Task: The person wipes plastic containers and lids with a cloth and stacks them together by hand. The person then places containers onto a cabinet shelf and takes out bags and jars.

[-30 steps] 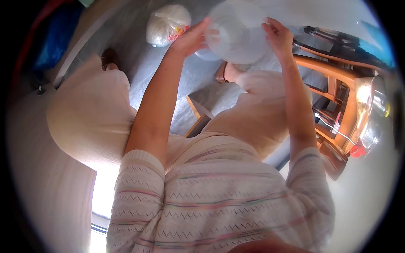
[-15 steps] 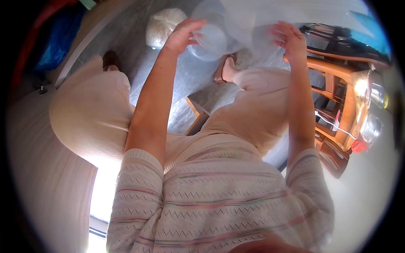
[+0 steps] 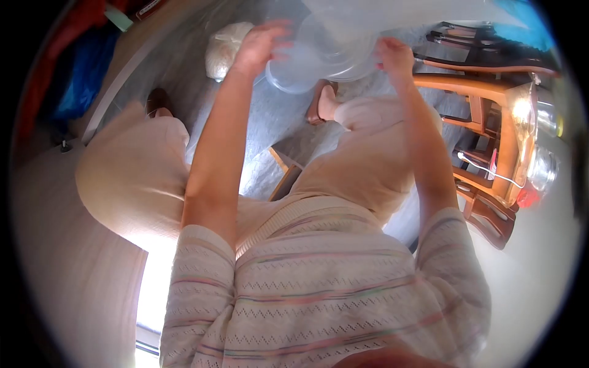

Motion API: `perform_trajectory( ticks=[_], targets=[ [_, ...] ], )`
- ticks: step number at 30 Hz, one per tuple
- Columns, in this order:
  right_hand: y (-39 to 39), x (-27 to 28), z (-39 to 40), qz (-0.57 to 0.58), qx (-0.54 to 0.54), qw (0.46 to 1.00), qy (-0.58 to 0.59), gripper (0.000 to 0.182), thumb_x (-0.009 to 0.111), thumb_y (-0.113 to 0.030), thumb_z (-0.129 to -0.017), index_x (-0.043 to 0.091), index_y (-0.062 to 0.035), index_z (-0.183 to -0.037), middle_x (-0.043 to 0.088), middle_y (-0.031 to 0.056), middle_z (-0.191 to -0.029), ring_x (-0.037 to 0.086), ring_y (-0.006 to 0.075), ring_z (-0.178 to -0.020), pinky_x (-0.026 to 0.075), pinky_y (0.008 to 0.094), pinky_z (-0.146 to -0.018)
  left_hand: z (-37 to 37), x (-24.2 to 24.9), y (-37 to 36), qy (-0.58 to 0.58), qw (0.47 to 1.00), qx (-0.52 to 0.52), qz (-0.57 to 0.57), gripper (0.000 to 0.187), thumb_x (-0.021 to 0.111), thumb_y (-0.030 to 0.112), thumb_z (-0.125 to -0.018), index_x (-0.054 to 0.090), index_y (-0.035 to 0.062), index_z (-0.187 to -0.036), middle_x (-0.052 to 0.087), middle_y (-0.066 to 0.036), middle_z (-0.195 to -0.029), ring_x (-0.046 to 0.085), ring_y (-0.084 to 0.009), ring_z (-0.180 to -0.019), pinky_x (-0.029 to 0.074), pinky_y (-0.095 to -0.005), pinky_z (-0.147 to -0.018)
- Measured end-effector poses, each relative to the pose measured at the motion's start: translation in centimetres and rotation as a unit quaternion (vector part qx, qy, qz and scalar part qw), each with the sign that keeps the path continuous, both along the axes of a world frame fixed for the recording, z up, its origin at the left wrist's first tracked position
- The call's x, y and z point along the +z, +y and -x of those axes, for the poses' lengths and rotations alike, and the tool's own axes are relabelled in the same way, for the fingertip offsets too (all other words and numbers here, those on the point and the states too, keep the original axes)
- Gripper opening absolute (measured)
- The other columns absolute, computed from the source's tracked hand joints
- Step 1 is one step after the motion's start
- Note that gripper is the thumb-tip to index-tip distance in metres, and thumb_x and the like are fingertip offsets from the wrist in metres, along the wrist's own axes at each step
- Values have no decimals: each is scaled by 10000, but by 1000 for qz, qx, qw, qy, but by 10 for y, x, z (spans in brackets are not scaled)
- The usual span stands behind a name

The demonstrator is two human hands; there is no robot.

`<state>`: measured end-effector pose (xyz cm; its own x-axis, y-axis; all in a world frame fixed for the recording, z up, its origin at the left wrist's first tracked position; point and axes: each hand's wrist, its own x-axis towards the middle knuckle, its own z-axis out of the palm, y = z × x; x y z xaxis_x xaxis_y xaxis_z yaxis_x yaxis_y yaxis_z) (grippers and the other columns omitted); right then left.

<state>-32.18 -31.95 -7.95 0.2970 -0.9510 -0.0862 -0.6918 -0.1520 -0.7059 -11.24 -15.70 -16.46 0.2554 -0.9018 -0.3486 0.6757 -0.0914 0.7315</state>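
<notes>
Translucent plastic, cloudy and partly round like bags or thin containers [image 3: 334, 52], spreads between my hands at the top of the head view. My left hand [image 3: 262, 48] is at its left side, fingers apart and blurred; no object shows in it. On the right, my right hand [image 3: 396, 55] has its fingers bent together at the edge of the plastic, and what they pinch is too small to make out. A tied whitish plastic bag [image 3: 226, 52] rests on the grey floor just left of my left hand.
Wooden chairs [image 3: 506, 135] stand at the right, beside a pale surface with glass jars [image 3: 542, 168] on it. A blue bag [image 3: 83, 76] hangs at the upper left. A small wooden-edged object [image 3: 285, 175] is on the floor near my legs.
My right hand has moved left toward the plastic, and its fingers have closed. My left hand has shifted slightly up. The translucent plastic has changed shape between them.
</notes>
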Motion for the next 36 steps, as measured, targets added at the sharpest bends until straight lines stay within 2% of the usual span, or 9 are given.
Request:
perform_trajectory(
  ticks=[3,9,12,17,21,27,30,33,36],
  targets=[
    [18,7,-10,-25,48,999,5,201,598,-197,-793,616,-19,-883,591,15,-686,554,93,-585,457,229,-488,12,0,-10,-192,979,28,-62,381,517,205,-776,524,75,-1134,519,-109,-1114,557,-243,-862,458,-369,-722],
    [9,1,-8,-116,94,985,-82,220,587,-219,-807,618,-16,-889,587,15,-684,537,85,-555,428,210,-473,10,-13,-13,-130,991,0,-32,460,568,139,-703,511,112,-1158,574,-92,-1027,550,-238,-890,436,-326,-759],
    [6,1,-11,-154,97,981,-70,293,567,-263,-821,604,1,-942,616,34,-743,582,103,-621,490,238,-505,9,-15,-14,-314,943,106,-23,494,533,37,-662,496,75,-1153,567,-63,-920,544,-138,-721,454,-269,-568],
    [18,26,-30,-261,38,961,-84,340,558,-348,-818,596,-61,-995,605,-7,-862,558,86,-789,466,262,-611,6,-26,-17,-434,883,137,-112,499,543,45,-605,536,71,-1103,595,-72,-823,553,-134,-679,457,-253,-604],
    [16,12,-27,-161,111,981,-7,310,595,-309,-783,601,-47,-949,614,13,-808,579,113,-713,473,262,-586,10,-14,-16,-462,863,134,-157,402,588,101,-624,586,31,-1020,608,-66,-797,565,-150,-688,455,-244,-625],
    [-6,2,-19,-118,43,992,24,209,622,-216,-738,605,-34,-841,618,25,-721,581,138,-591,440,251,-506,1,22,-13,-165,985,41,-38,484,684,351,-676,593,-6,-990,591,-31,-766,542,-111,-631,450,-245,-578],
    [-7,3,-17,-179,7,984,-5,184,620,-224,-742,600,-55,-812,622,22,-743,583,127,-596,411,239,-494,-5,60,-1,-141,985,-46,-85,439,672,322,-712,594,7,-1008,574,-28,-769,517,-89,-603,447,-238,-550],
    [-2,6,-21,-199,-5,980,6,184,620,-241,-746,598,-69,-809,621,27,-760,586,123,-602,403,235,-501,-11,54,-1,-102,995,-11,-5,264,614,186,-712,629,-49,-833,596,-123,-635,569,-186,-523,449,-301,-469],
    [4,10,-24,-190,20,981,18,199,623,-265,-749,599,-77,-812,610,28,-746,574,114,-585,388,233,-489,-10,52,-4,-145,989,18,-11,214,591,166,-752,629,-38,-806,531,-64,-561,479,-123,-437,389,-269,-391]
  ],
)
